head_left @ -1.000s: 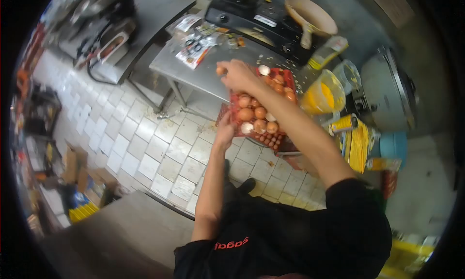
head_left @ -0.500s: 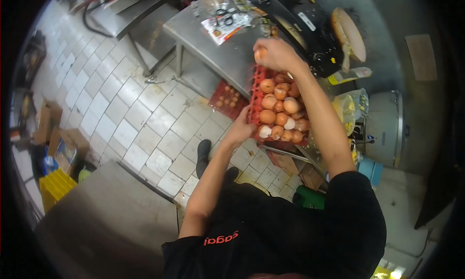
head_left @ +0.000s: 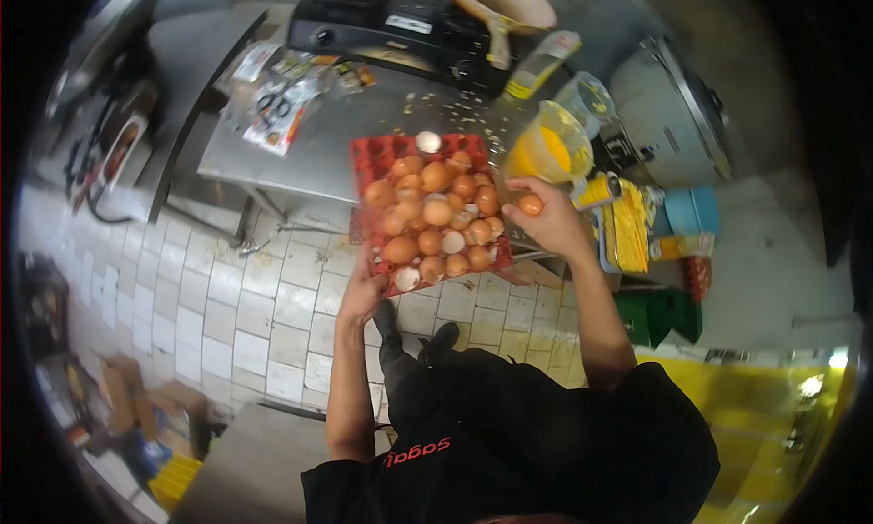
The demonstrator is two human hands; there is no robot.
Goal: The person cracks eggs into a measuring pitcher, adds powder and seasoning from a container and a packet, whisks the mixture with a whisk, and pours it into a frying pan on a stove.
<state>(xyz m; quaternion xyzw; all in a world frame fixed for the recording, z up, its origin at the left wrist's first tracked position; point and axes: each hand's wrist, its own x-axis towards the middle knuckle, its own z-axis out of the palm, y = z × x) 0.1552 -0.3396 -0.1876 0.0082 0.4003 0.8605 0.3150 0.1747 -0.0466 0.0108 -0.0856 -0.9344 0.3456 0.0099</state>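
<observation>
A red egg tray (head_left: 366, 158) heaped with brown eggs and broken shells (head_left: 407, 278) is in front of me, at the front edge of the metal table. My left hand (head_left: 364, 295) grips its near left corner, the fingertips partly hidden. Just off the tray's right side, my right hand (head_left: 556, 222) holds a brown egg (head_left: 530, 205) between thumb and fingers. Behind that hand stands a clear jug (head_left: 551, 144) with yellow liquid egg in it. One white-lined half shell (head_left: 428, 143) sits at the tray's far edge.
A black gas stove (head_left: 382, 42) with a pan (head_left: 505, 4) is at the back. Scissors (head_left: 273, 108) and packets lie on the metal table (head_left: 236, 156). Right of the jug are a large steel pot (head_left: 668, 115), a yellow-filled tray (head_left: 627, 228) and a green crate (head_left: 659, 317).
My view has turned to the right. The right hand has gone from the tray's far left corner to its right side, with an egg in it. My left hand still holds the tray.
</observation>
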